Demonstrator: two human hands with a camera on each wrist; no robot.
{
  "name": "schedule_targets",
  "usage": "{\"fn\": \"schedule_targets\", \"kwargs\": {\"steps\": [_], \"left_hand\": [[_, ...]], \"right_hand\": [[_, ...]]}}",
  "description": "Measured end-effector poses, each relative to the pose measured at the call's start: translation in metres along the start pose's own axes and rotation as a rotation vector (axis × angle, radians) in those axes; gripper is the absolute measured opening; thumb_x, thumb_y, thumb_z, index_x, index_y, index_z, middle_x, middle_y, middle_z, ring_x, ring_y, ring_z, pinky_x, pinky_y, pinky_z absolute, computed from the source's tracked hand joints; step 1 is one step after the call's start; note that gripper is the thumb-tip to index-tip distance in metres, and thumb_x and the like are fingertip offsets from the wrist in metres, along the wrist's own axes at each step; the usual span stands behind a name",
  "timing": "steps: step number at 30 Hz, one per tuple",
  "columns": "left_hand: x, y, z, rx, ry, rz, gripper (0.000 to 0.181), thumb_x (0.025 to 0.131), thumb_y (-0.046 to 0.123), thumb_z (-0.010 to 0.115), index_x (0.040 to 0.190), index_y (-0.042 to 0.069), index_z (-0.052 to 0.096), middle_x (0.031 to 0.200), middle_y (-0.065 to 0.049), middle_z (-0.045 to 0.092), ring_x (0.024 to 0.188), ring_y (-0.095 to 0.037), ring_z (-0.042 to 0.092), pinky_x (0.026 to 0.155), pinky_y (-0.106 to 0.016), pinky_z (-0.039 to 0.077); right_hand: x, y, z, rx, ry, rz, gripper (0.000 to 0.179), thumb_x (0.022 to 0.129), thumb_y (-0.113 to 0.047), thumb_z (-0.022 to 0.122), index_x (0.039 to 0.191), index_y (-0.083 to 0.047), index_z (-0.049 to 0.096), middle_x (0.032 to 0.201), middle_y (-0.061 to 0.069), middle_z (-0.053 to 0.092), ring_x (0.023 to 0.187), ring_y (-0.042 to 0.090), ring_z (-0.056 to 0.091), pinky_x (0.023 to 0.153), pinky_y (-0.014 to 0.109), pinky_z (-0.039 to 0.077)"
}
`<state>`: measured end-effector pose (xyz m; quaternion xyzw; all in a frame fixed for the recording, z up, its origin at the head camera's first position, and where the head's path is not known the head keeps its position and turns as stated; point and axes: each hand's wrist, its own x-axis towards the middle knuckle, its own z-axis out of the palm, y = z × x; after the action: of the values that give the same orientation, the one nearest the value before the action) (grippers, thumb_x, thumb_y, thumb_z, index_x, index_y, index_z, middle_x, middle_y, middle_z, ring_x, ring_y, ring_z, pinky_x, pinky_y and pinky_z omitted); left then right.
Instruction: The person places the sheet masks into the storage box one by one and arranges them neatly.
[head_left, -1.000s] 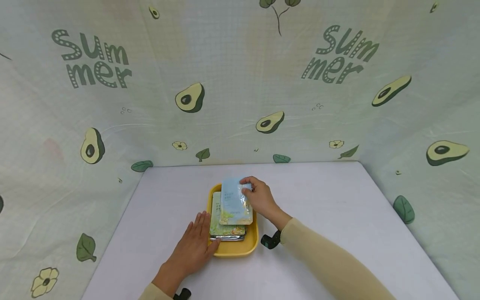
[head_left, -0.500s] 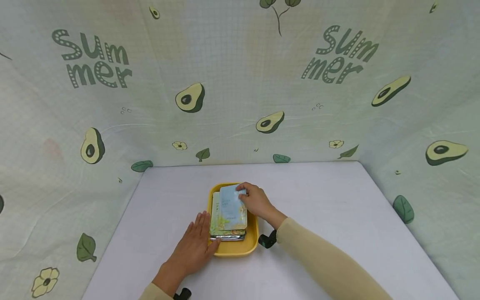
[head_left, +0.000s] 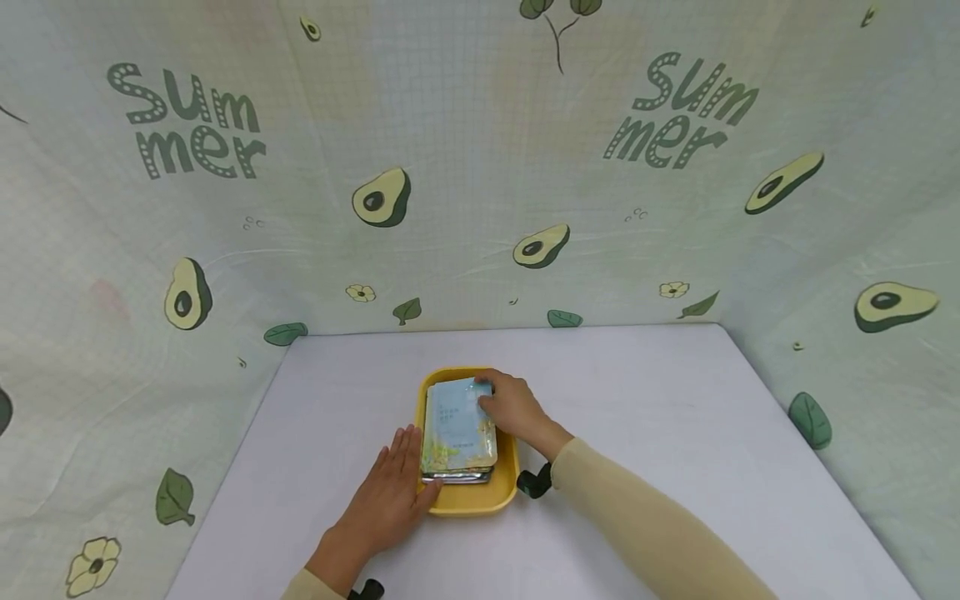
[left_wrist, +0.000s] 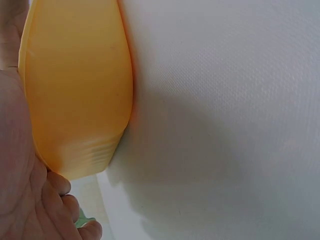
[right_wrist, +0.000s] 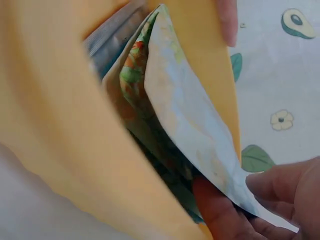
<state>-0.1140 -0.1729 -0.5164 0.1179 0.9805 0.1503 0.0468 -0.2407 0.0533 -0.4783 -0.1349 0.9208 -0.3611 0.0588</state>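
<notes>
In the head view a light blue flat packet [head_left: 453, 427], printed with yellow-green at its lower end, lies over a stack of packets in a yellow tray [head_left: 472, 500]. My right hand [head_left: 517, 412] pinches its upper right edge, thumb on top. The right wrist view shows the packet [right_wrist: 187, 110] between thumb and fingers, with a green floral packet [right_wrist: 134, 70] and silvery packets [right_wrist: 117, 32] beneath. My left hand [head_left: 381, 500] rests with straight fingers along the tray's left side. In the left wrist view its palm touches the rim above the yellow tray wall [left_wrist: 80, 90].
The tray stands on a white table [head_left: 637, 433]. Behind and beside it hangs a pale cloth [head_left: 450, 100] printed with avocados, leaves and lettering. Black wrist cameras sit at both sleeves.
My right hand has brought the blue packet down and to the left, from raised over the tray to lined up over the stack, covering the green packet. The left hand stays in place.
</notes>
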Motion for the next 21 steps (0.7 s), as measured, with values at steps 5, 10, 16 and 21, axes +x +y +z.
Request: {"fn": "schedule_targets", "kwargs": {"steps": [5, 10, 16, 21], "left_hand": [[-0.0003, 0.0000, -0.0005, 0.002, -0.002, -0.002, 0.086, 0.110, 0.052, 0.049, 0.168, -0.001, 0.013, 0.175, -0.021, 0.019, 0.164, -0.036, 0.015, 0.130, -0.058, 0.024], [-0.0006, 0.0009, -0.0009, -0.011, -0.009, -0.010, 0.087, 0.109, 0.052, 0.050, 0.168, -0.001, 0.014, 0.174, -0.020, 0.020, 0.164, -0.036, 0.016, 0.129, -0.059, 0.024], [-0.0008, 0.0012, -0.0002, -0.009, -0.018, -0.013, 0.088, 0.109, 0.053, 0.050, 0.168, -0.001, 0.014, 0.174, -0.021, 0.021, 0.163, -0.036, 0.016, 0.129, -0.059, 0.025], [-0.0012, 0.0009, -0.0002, 0.002, -0.010, -0.010, 0.088, 0.109, 0.054, 0.050, 0.168, -0.001, 0.014, 0.174, -0.020, 0.021, 0.163, -0.036, 0.016, 0.129, -0.058, 0.025]], "right_hand": [[-0.0041, -0.0008, -0.0025, -0.103, -0.008, -0.043, 0.035, 0.103, -0.007, 0.063, 0.138, -0.010, 0.066, 0.132, 0.013, 0.073, 0.098, 0.021, 0.068, 0.087, 0.037, 0.060], [-0.0055, 0.0014, -0.0009, -0.083, 0.020, -0.056, 0.034, 0.101, -0.007, 0.068, 0.135, -0.009, 0.068, 0.127, 0.015, 0.075, 0.101, 0.023, 0.072, 0.089, 0.040, 0.063], [-0.0032, 0.0056, 0.0047, -0.023, 0.026, -0.047, 0.031, 0.100, -0.007, 0.071, 0.131, -0.008, 0.068, 0.118, 0.016, 0.075, 0.096, 0.022, 0.073, 0.082, 0.037, 0.064], [-0.0027, 0.0062, 0.0064, -0.021, 0.044, -0.049, 0.029, 0.099, -0.007, 0.072, 0.128, -0.008, 0.069, 0.114, 0.015, 0.076, 0.092, 0.021, 0.072, 0.080, 0.036, 0.064]]}}
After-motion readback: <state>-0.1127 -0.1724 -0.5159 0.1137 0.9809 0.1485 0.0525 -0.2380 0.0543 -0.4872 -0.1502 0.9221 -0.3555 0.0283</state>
